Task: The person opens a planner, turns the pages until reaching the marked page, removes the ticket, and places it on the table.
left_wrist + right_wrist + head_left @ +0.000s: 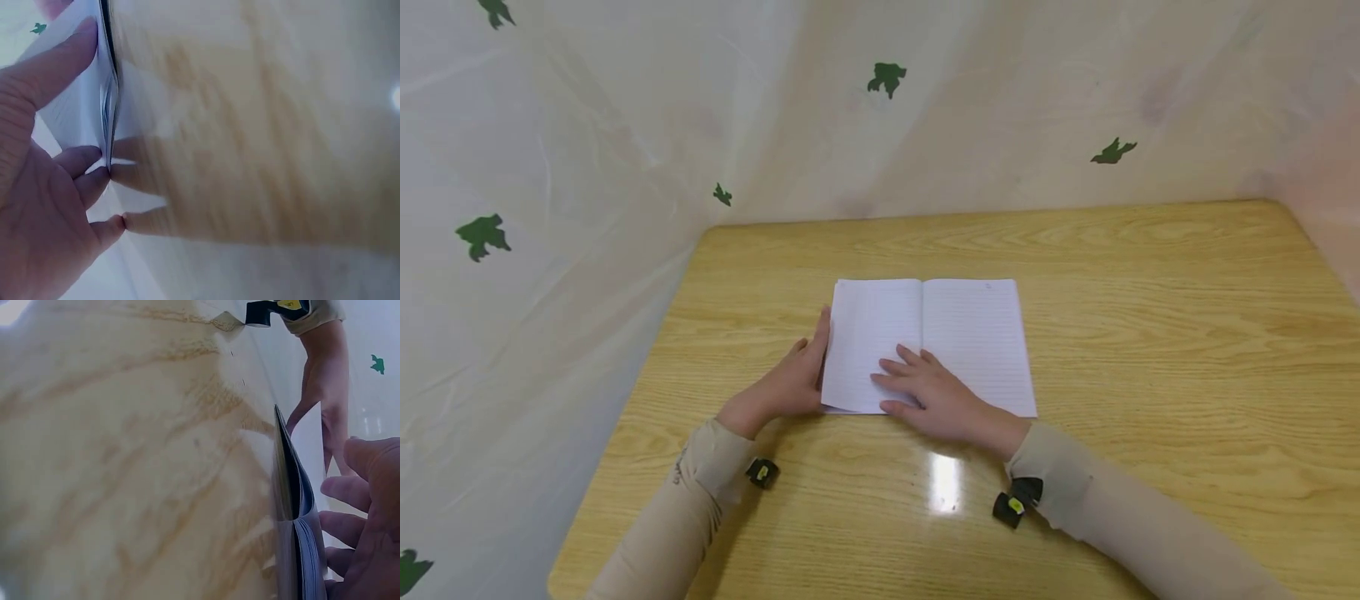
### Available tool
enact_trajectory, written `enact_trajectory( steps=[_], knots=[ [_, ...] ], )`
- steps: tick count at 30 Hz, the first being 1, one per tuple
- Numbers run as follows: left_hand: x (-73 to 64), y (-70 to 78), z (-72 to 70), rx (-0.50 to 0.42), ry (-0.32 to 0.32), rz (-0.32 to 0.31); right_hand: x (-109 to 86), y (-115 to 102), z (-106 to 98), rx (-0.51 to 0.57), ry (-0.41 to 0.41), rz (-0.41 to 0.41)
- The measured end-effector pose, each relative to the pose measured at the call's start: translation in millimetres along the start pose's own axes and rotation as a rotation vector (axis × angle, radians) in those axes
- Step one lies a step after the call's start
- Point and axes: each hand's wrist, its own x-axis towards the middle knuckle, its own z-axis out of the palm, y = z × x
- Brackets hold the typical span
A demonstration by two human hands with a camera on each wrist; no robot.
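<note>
An open lined notebook (973,333) lies on the wooden table, its left page slightly raised at the outer edge. My left hand (790,379) holds the notebook's left side. In the left wrist view its thumb (65,62) stretches along the paper, while the other fingertips (107,228) are at the outer edge and close to the table. From above, the raised page hides that thumb. My right hand (936,400) rests with spread fingers on the lower part of the left page, across the middle fold. The right wrist view shows its fingers (344,528) over the pages.
The wooden table (1165,333) extends around the notebook, with a bright light reflection near its front. Pale sheeting (1000,108) with green leaf-like shapes hangs behind and to the left. Small black devices (763,473) are strapped at both wrists.
</note>
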Motion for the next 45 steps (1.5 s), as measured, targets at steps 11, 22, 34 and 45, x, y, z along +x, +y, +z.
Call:
enact_trajectory(
  steps=[11,22,34,45],
  knots=[
    [-6.7,6.2,-4.4,-0.113,0.001,0.02,-0.2,1,0,-0.123,-0.113,-0.057],
    [-3.2,21.5,1.3,0.172,-0.094,0.0,-2.5,3,-5,-0.112,-0.174,-0.098],
    [4.9,26.9,2.1,0.198,-0.158,-0.023,-22.1,57,-69,-0.186,-0.025,0.251],
    [10.5,33.4,1.7,0.182,-0.172,-0.015,-41.4,101,-109,-0.282,-0.088,0.532]
  ],
)
